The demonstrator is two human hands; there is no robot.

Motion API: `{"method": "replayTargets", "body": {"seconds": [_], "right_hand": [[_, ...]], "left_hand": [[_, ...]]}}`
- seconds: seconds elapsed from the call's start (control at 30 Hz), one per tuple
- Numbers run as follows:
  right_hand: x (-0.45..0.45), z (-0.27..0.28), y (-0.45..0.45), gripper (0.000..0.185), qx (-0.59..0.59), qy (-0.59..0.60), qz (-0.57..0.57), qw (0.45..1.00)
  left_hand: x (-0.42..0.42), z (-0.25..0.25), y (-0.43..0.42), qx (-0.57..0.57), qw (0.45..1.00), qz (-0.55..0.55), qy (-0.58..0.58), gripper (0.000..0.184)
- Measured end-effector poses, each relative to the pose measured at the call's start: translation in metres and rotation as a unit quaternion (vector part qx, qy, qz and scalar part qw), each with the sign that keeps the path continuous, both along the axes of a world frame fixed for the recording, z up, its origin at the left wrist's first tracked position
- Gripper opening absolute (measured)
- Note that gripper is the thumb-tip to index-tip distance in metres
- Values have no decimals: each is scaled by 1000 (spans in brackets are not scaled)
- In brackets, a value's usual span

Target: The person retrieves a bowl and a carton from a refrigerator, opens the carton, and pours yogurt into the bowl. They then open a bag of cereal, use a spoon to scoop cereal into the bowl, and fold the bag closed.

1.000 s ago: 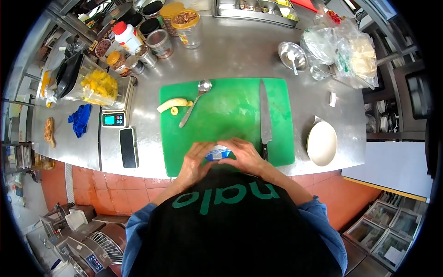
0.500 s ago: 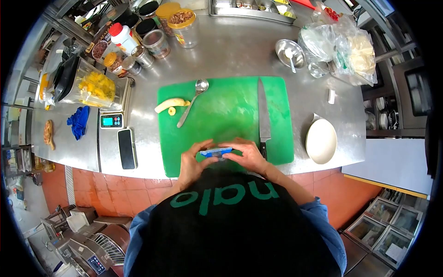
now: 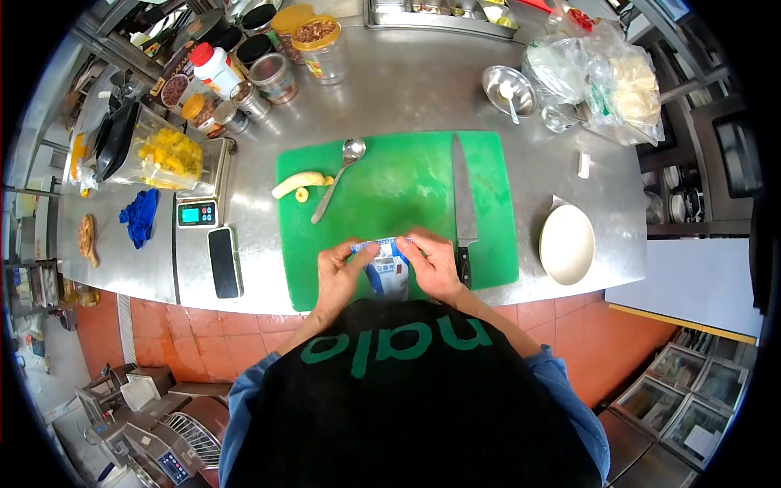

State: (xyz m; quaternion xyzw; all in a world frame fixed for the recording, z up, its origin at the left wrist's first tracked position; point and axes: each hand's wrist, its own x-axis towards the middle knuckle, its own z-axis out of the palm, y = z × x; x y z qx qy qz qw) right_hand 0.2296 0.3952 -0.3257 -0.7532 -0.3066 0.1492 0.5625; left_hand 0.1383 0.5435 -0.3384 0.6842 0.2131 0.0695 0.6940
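A blue and white carton [image 3: 389, 275] is held upright between my hands near the front edge of the green cutting board [image 3: 399, 183]. My left hand [image 3: 336, 276] grips its top left corner, and my right hand [image 3: 433, 267] grips the top right corner. On the board's left part lie a peeled banana [image 3: 299, 184], a small cut slice [image 3: 302, 194] and a metal spoon [image 3: 335, 180]. To the right lies a large knife [image 3: 464, 195], its black handle close to my right hand.
Left of the board are a phone [image 3: 224, 262], a scale [image 3: 198, 213] and a container of yellow fruit [image 3: 169, 154]. Jars [image 3: 274, 77] stand behind. At the right are a white bowl [image 3: 567, 245], a metal bowl [image 3: 509, 91] and plastic bags [image 3: 626, 89].
The carton has tipped so that its printed face now shows below its top edge. Both hands have shifted slightly away from my body, with the thumbs now on the top edge.
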Motion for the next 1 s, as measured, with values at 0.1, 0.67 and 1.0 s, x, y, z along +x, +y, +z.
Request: {"method": "replayTargets", "body": {"seconds": [0.1,0.67,1.0], "right_hand": [[-2,0,8,17,53,-3,-54,997],[21,-73,-92,44,-302,-3,-220,928],[-27,8,-61,44,-192,-163,-144,957]], "left_hand": [[11,-5,-10,-230,970,68,-35,27],[21,-33,14,-543,825,-26,154,34],[22,-42,-12,-610,788,-33,79,37]]}}
